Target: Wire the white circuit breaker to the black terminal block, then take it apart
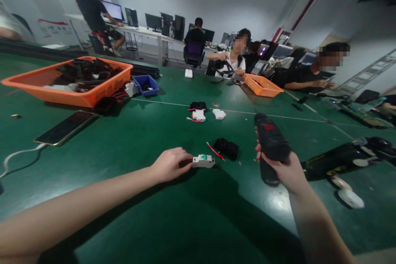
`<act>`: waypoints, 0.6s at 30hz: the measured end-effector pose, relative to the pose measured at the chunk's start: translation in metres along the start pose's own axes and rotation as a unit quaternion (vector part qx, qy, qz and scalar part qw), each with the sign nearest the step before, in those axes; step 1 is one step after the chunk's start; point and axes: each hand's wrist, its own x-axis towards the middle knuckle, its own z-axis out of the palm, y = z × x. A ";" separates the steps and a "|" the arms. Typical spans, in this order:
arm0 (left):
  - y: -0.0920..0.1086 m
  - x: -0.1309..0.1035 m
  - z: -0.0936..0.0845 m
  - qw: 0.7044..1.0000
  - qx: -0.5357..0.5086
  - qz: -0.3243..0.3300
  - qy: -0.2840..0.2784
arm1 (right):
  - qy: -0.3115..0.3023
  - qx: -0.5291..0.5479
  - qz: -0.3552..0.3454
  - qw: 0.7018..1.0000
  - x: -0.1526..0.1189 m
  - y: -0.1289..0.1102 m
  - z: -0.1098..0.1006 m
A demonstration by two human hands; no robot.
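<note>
Between the fingertips of my left hand (173, 164) is one end of a white circuit breaker (204, 161) with a green switch, lying on the green table (130, 218). My right hand (287, 169) grips a black cordless screwdriver (270, 138) with a red patch on top, held above the table to the right of the breaker. Just behind the breaker lie a black plastic part (227, 149) and a short red wire (215, 151) with a metal end. Farther back rest another white breaker (198, 115) with red wires beside it and a white piece (219, 114).
An orange basket (89, 100) of black parts and a small blue bin (147, 86) stand at left, near a phone (66, 128) on a cable. A black bottle (334, 163) lies at right. Across the table, a person in white (230, 66) works near another orange basket (262, 86).
</note>
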 end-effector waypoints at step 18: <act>0.001 0.005 0.005 0.998 0.019 0.037 0.042 | -0.042 -0.507 0.090 0.856 0.039 0.100 -0.028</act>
